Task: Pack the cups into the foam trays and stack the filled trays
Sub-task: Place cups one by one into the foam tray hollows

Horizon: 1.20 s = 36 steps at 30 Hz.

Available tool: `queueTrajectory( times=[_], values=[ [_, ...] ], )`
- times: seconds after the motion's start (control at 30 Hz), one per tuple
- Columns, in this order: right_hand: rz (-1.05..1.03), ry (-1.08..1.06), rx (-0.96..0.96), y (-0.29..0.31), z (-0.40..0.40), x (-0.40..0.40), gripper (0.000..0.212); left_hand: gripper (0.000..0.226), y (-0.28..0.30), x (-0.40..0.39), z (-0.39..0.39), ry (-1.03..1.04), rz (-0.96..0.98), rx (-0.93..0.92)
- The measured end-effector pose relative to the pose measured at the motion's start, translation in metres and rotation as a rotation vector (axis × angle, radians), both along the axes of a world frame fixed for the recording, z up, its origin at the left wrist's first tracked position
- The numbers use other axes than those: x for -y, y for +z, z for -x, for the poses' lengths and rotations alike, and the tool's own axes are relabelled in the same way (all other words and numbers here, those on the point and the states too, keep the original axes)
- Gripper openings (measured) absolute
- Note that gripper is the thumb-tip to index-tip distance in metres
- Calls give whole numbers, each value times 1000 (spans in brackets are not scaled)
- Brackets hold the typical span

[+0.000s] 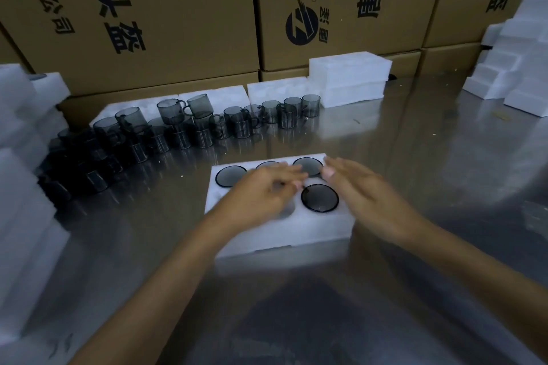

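Foam tray [284, 234] sits on tabletop [415, 157], cups [319, 198] seated in its holes. Both hands hover over it: left hand [267, 190] fingers loosely curled, right hand [364, 190] spread flat, holding nothing, likely pressing cups level. Loose cups [184, 121] wait behind the tray.

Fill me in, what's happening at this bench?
A person is packing smoky glass cups into a white foam tray on a metal table. Four cups already sit in its holes, one clearly at; a near hole by the left hand looks empty. The right hand hovers open over the tray's right side. Neither hand visibly holds a cup. Loose cups wait in rows behind, with more foam and cardboard boxes beyond.
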State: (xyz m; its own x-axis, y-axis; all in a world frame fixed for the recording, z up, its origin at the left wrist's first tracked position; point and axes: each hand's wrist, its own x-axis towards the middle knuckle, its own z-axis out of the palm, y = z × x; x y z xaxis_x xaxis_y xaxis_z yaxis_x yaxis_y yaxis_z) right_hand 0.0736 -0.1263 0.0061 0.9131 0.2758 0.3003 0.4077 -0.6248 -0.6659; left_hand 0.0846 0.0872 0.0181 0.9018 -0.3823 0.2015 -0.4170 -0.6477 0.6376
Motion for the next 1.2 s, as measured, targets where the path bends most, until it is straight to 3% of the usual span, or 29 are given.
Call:
queueTrajectory(
  times=[0.07, 0.13, 0.27, 0.4, 0.53, 0.63, 0.8, 1.0, 1.1, 1.2],
  values=[
    [-251, -139, -9, 0, -24, 7, 60, 31, 11, -21, -17, 139, 95, 61],
    [-274, -281, -41, -6, -56, 13, 45, 37, 20, -47, -44, 319, 37, 151],
    [23, -418, -190, -27, -114, 11, 41, 47, 31, -93, -108, 562, -307, 155],
    [429, -396, -93, -43, -140, -8, 37, 46, 38, -121, -160, 651, -550, 181],
    [537, -395, -35, -52, -148, -9, 37, 54, 45, -132, -200, 687, -690, 128],
    [580, -402, -10, -54, -150, -10, 38, 50, 43, -137, -220, 719, -669, 99],
    [597, -403, -7, -55, -153, -10, 40, 18, 28, -142, -225, 720, -496, 226],
    [598, -402, -11, -58, -156, -7, 40, 3, 28, -125, -187, 501, -269, 250],
    [562, -328, -160, -50, -157, -1, 38, 4, 33, -107, -148, 391, -193, 281],
    [284, -194, -379, -16, -158, 2, 20, 4, 42, -89, -102, 259, -119, 262]
  ],
)
